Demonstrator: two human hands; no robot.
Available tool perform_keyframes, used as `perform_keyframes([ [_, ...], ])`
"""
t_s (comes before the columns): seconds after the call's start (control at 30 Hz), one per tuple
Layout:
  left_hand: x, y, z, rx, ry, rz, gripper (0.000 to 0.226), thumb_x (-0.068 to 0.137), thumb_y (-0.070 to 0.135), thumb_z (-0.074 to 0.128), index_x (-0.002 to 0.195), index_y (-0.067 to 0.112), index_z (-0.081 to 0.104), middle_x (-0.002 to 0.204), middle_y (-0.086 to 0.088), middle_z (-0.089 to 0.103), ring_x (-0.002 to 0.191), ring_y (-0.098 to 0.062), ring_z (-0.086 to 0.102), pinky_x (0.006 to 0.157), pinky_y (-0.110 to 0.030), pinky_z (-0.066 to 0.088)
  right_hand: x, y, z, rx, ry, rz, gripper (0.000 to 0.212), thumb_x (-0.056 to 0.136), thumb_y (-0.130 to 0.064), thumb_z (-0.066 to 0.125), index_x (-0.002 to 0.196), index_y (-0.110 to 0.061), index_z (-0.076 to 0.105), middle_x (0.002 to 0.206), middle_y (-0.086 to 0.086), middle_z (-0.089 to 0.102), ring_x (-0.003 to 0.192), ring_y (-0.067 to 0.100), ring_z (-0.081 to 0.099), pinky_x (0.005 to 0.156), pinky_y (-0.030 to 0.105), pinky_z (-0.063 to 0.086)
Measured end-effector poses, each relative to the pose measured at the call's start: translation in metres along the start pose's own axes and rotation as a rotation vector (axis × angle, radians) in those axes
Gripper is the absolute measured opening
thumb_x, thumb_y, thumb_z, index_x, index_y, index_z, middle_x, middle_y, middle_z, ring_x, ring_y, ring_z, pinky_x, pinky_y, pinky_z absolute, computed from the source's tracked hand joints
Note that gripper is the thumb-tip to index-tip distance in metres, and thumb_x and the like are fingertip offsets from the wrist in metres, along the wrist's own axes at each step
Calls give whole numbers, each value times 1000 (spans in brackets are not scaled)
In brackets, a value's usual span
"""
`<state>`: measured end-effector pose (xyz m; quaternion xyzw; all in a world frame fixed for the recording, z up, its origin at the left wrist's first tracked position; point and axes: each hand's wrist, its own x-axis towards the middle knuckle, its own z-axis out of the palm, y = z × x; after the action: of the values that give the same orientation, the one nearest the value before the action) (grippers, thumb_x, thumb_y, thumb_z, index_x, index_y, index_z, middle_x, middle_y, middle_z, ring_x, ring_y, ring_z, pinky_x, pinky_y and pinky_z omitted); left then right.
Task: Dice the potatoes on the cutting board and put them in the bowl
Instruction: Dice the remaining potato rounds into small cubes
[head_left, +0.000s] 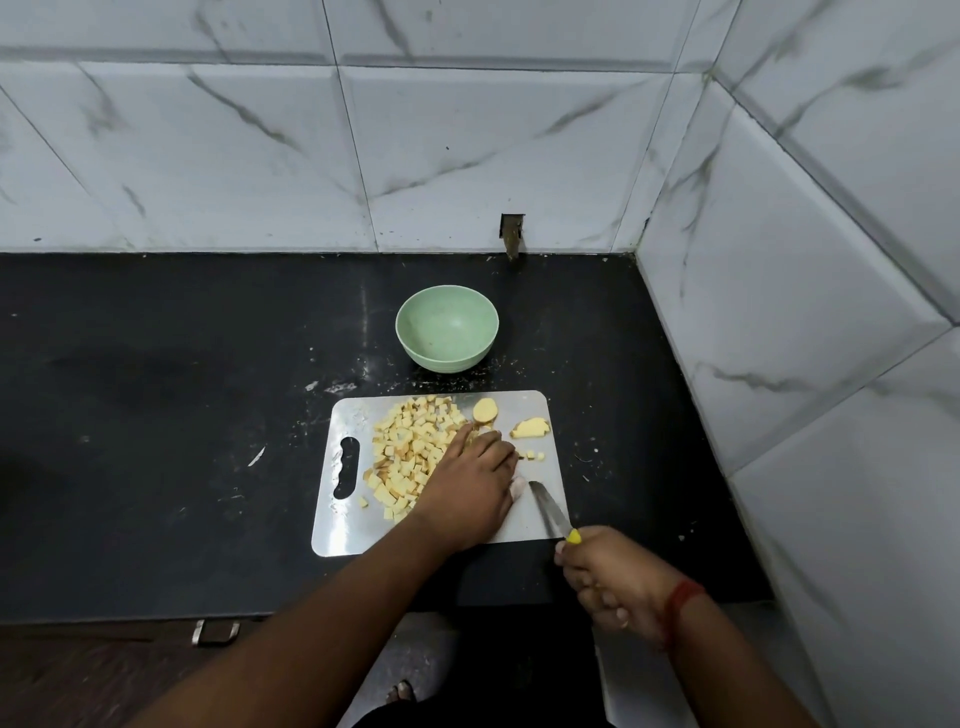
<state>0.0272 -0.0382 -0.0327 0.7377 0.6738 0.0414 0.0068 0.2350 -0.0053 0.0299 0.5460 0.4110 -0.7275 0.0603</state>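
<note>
Both forearms reach in from the near edge of the black desk (156, 364), the left one running long and straight up onto the metal cutting board (353, 535), the right one bent in shorter from the right side with a red thread band (680, 597) round its wrist. The left hand (470, 488) lies palm down on the board, its fingers stretched forward and close together, flat rather than curled; they rest against the right edge of the heap of diced potato (410, 457) and seem to cover something small at their tips, though I cannot tell what. The right hand (613, 582) hangs just off the board's near right corner, fingers curled tight round the yellow handle of a knife (550, 512), only a bit of yellow showing above the knuckles. The blade slants up and to the left over the board, its tip just beside the left hand's thumb side, apart from the potato. The dice fill the middle and far left part of the board. Two bigger uncut pieces lie toward the far right corner: a rounded potato slice (485, 410) next to the heap and a flatter potato chunk (530, 428) further right, with a few loose cubes below it. The green bowl (410, 332) stands on the desk just behind the board, with nothing in it.
</note>
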Motion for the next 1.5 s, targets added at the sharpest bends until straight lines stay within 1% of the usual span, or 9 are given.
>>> perform_keyframes([
  [0.23, 13, -2, -4, -11, 89, -10, 44, 98, 30, 50, 136, 13, 63, 137, -4, 59, 139, -24, 44, 125, -43, 12, 5, 11, -32, 466, -415, 66, 18, 98, -18, 47, 90, -6, 57, 60, 0, 23, 29, 3, 19, 29, 7, 19],
  [0.53, 19, 15, 12, 53, 119, 240, 47, 97, 29, 61, 140, 12, 60, 143, -8, 56, 134, -26, 49, 122, -41, 21, 10, -3, -43, 729, -314, -131, 19, 96, -19, 45, 85, -7, 54, 54, -2, 27, 26, 4, 23, 27, 8, 21],
  [0.7, 14, 9, 14, 91, 120, 146, 42, 103, 36, 46, 125, 9, 69, 125, -4, 61, 121, -24, 54, 125, -43, 19, 12, -7, -43, 681, -257, -152, 19, 97, -18, 46, 86, -6, 54, 55, -1, 27, 27, 5, 23, 29, 8, 21],
  [0.8, 9, -2, 13, 81, 118, 81, 47, 104, 43, 41, 129, 10, 66, 131, -6, 60, 126, -26, 52, 124, -46, 23, 12, -9, -38, 531, -119, -205, 19, 103, -17, 43, 89, -6, 52, 55, 1, 29, 30, 6, 22, 32, 8, 20],
  [0.93, 17, 2, 8, 80, 96, 43, 60, 104, 50, 38, 143, 9, 55, 143, -8, 54, 134, -27, 46, 124, -46, 24, 22, -16, -28, -14, 186, -244, 17, 102, -24, 43, 90, -13, 48, 55, 0, 37, 37, 11, 28, 40, 16, 21],
  [1.03, 26, 12, 7, 109, 50, -3, 64, 104, 53, 35, 140, 5, 57, 137, -7, 56, 131, -25, 46, 126, -45, 20, 35, -33, -30, -585, 373, -306, 20, 99, -29, 43, 83, -16, 45, 76, 4, 54, 61, 20, 49, 55, 28, 35],
  [1.1, 28, 15, 6, 120, 35, -15, 64, 103, 53, 34, 137, 4, 60, 131, -7, 58, 127, -25, 49, 125, -45, 21, 40, -44, -29, -812, 411, -336, 21, 100, -27, 43, 82, -17, 43, 91, 10, 60, 80, 27, 57, 67, 30, 40],
  [1.27, 30, 14, 3, 52, -11, -13, 63, 105, 50, 36, 142, 2, 54, 133, -6, 52, 129, -25, 41, 123, -39, 21, 43, -55, -22, -985, 398, -321, 12, 101, -24, 41, 93, -15, 43, 109, 16, 63, 92, 31, 60, 74, 28, 40],
  [1.5, 29, 1, 7, -54, -26, 49, 56, 105, 46, 35, 136, 3, 55, 127, -6, 49, 122, -24, 42, 109, -39, 42, 54, -64, -14, -957, 430, -277, 13, 99, -16, 38, 104, -10, 50, 114, 18, 61, 100, 33, 61, 76, 30, 43],
])
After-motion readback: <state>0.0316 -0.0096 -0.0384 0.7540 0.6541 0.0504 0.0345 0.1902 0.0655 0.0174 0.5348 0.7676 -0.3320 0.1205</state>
